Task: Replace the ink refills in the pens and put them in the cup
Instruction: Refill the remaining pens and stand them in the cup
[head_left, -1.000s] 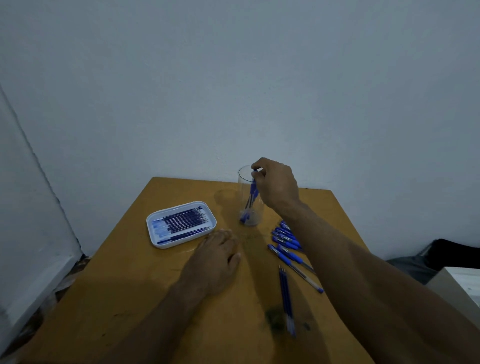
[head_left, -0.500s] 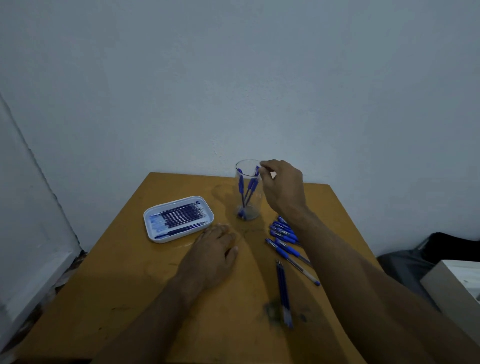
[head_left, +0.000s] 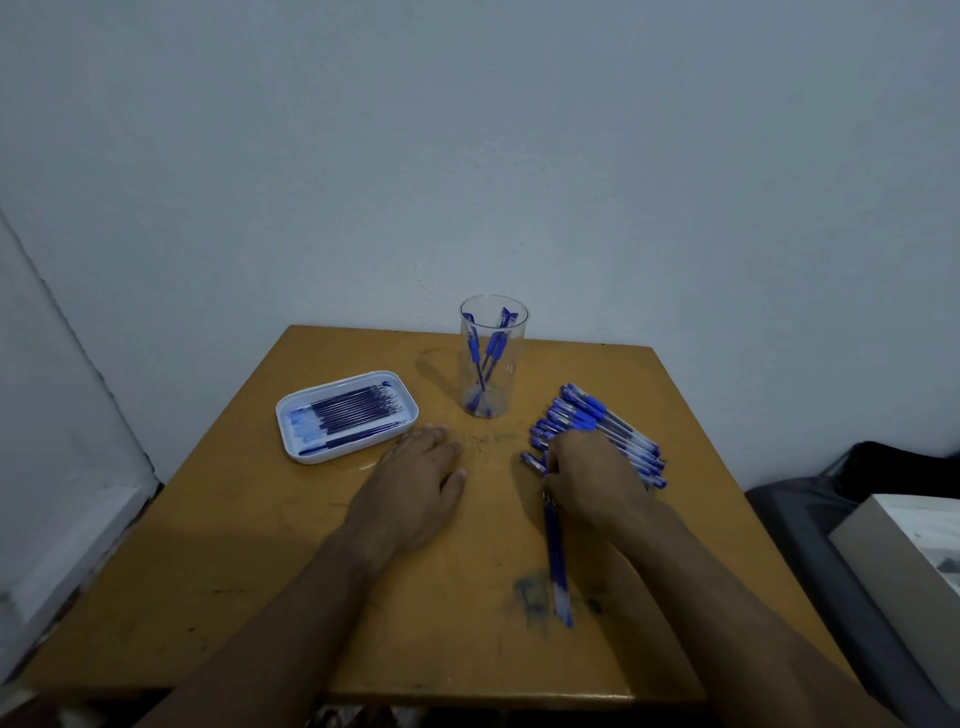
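A clear plastic cup stands at the table's far middle with a few blue pens upright in it. A pile of blue pens lies to its right. My right hand lies over the near end of that pile, fingers curled on the nearest pen, whose tip pokes out to the left. My left hand rests flat on the table, palm down, holding nothing. A white tray at the left holds several dark blue refills. Two or three loose refills lie just below my right hand.
The wooden table stands against a pale wall, with an ink smudge near its front. To the right, below table level, are a dark bag and a white box.
My right hand left the rim of the cup and came down and back onto the pile of pens. My left hand stayed flat on the table.
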